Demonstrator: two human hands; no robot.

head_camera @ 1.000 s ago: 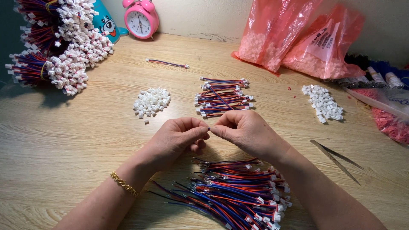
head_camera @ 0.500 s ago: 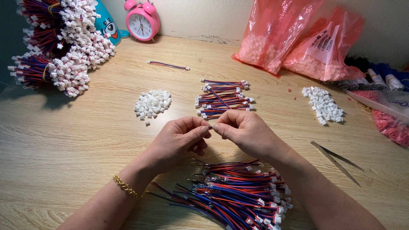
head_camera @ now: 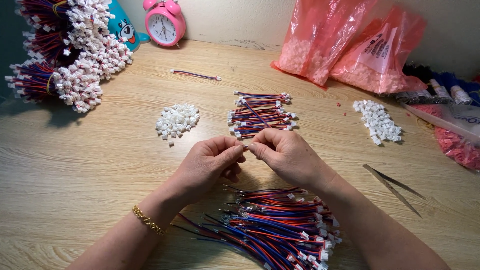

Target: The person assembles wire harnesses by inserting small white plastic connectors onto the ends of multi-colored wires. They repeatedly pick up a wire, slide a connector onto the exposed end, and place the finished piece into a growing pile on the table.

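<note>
two hands meet in the middle of a big wooden worktop. the pink clock stands at the far edge of the worktop, and everything else is told from it.

a big heap of tied wire bundles with white plugs lies just left of the clock. two pink plastic bags lean on the wall well to the right of the clock. a loose pile of red and blue wires lies far in front of the clock, at the near edge, under the wrists.

the left hand and the right hand are in front of the clock, a bit to its right, with their tips touching. the fingers of both hands are pinched tight on one tiny piece between them. it is too small to tell what it is.

a neat row of wires lies between the clock and the hands. a small pile of white plugs sits in front of the clock, left of that row. another pile of white plugs is far to the right. metal tweezers lie to the right of the right hand. one lone wire lies just in front of the clock.
</note>
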